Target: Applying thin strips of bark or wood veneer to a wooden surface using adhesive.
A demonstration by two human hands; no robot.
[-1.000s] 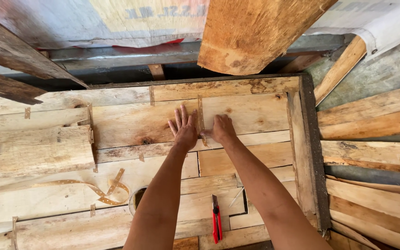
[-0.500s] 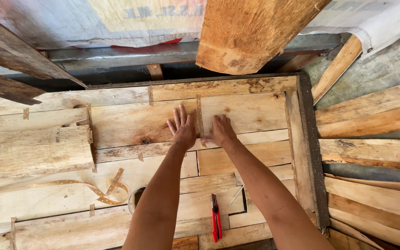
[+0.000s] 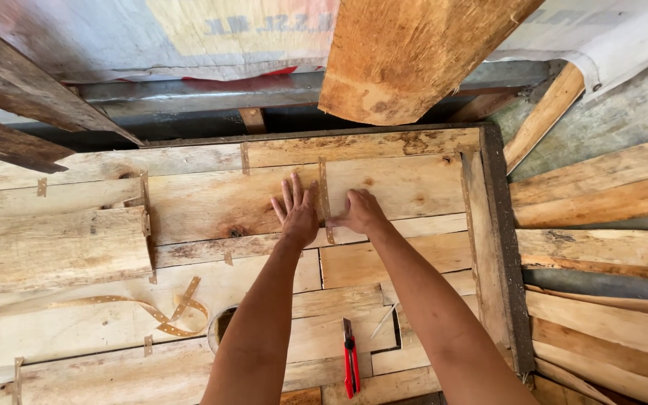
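Left hand [image 3: 296, 210] flat, fingers spread, right hand [image 3: 359, 211] curled, both pressing the narrow tan tape strip [image 3: 325, 199] over the pale veneer seam (many seams taped already); red utility knife [image 3: 350, 367] idle.

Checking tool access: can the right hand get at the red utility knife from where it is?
Probably yes. The red utility knife lies in the open on the boards between both forearms; the right hand rests flat further up, so it need only draw back.

A patched wooden board panel [image 3: 211, 202] bears a red utility knife [image 3: 350, 367] and perforated strip [image 3: 166, 319].
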